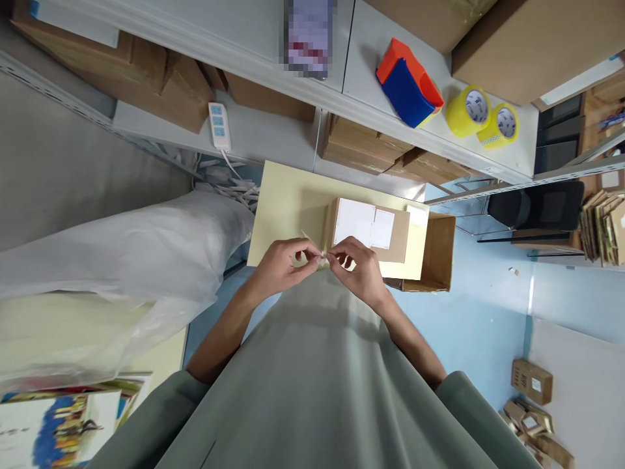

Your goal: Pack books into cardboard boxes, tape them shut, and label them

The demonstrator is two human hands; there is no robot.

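Note:
My left hand (293,262) and my right hand (359,268) meet over the near edge of a pale yellow tabletop (288,195). Thumb and forefinger are pinched together on each, the tips almost touching. Between them is a small pale bit, too small to name; a thin light sliver sticks out above my left fingertips. Just beyond my right hand lies a flat brown cardboard box (400,228) with white labels (355,221) on top. A small white piece (416,215) rests by its far right corner.
An open carton (442,254) stands at the table's right end. On the shelf above are yellow tape rolls (469,111), an orange-and-blue holder (409,85) and a blurred-out item (308,36). A white power strip (219,127) lies lower. Plastic-wrapped bulk (122,254) fills the left.

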